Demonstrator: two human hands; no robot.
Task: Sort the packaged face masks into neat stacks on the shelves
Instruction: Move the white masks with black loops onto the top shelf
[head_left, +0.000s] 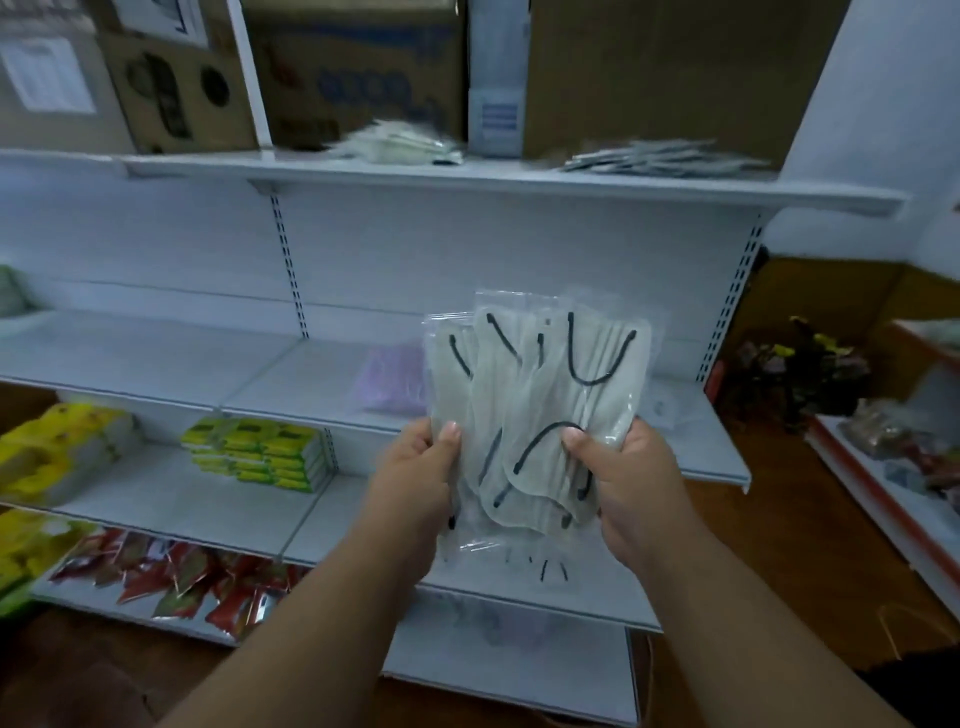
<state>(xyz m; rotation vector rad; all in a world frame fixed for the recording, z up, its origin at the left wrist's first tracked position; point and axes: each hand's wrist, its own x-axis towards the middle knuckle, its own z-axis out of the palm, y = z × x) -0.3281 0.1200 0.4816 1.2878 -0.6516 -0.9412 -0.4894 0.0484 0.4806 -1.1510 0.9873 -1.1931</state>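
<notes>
I hold a fanned bundle of several clear-packaged pale grey face masks with black ear loops (540, 410) upright in front of the white shelves. My left hand (415, 483) grips the bundle's lower left edge, thumb on the front. My right hand (623, 488) grips its lower right edge, thumb on the front too. A purple mask pack (392, 376) lies on the middle shelf (208, 364) behind the bundle. On the top shelf (467, 179) sit a pile of whitish mask packs (400, 143) and a pile of grey mask packs (660, 156). More clear packs lie on the shelf below my hands (545, 571).
Cardboard boxes (358, 73) stand along the back of the top shelf. Green-yellow packets (260, 452) and yellow bags (57, 447) sit on a lower shelf at left, red snack packets (176, 582) below them. Another shelf unit with goods (893, 457) stands at right.
</notes>
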